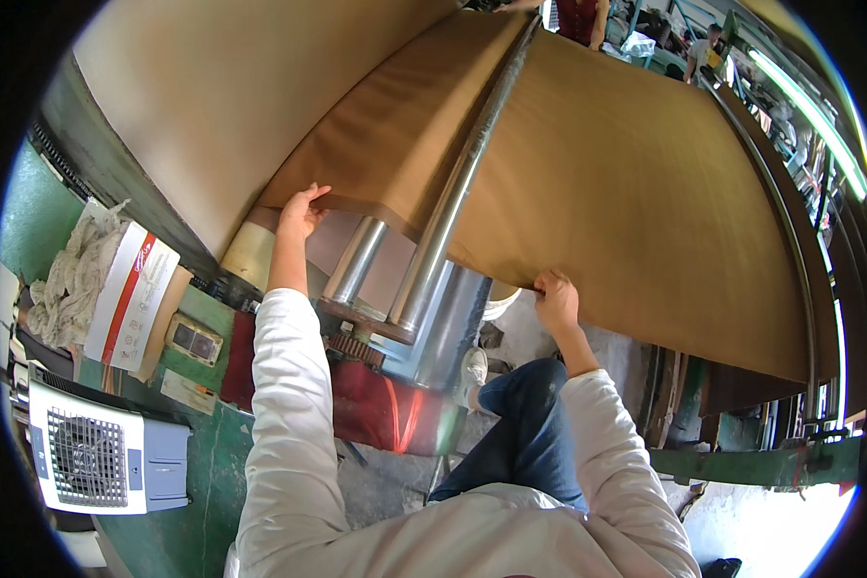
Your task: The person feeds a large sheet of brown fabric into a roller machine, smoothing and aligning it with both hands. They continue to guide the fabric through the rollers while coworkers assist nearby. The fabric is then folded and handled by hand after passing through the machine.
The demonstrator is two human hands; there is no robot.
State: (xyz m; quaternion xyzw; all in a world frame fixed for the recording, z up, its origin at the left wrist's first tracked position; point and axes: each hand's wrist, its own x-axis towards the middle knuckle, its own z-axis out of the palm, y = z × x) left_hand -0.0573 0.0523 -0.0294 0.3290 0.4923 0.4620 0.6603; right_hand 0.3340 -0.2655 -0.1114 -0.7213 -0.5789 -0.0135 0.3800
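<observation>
A wide, smooth brown sheet (636, 193) spreads in front of me and passes by a long shiny metal roller (472, 159). My left hand (302, 214) pinches the sheet's near edge on the left of the roller, thumb and fingers closed on it. Right of the roller, my right hand (556, 301) grips the same near edge, its fingers curled over the border. Between my hands, a shorter metal roller (356, 260) sits beside the long one, both ending at a bracket.
A big pale curved sheet (212, 87) rises at the left. Below it are a box (130, 294) with rags and a white-and-grey fan unit (106, 448). Gear teeth (354, 349) show under the roller ends. A person in dark red (580, 19) stands beyond the sheet; another is farther right.
</observation>
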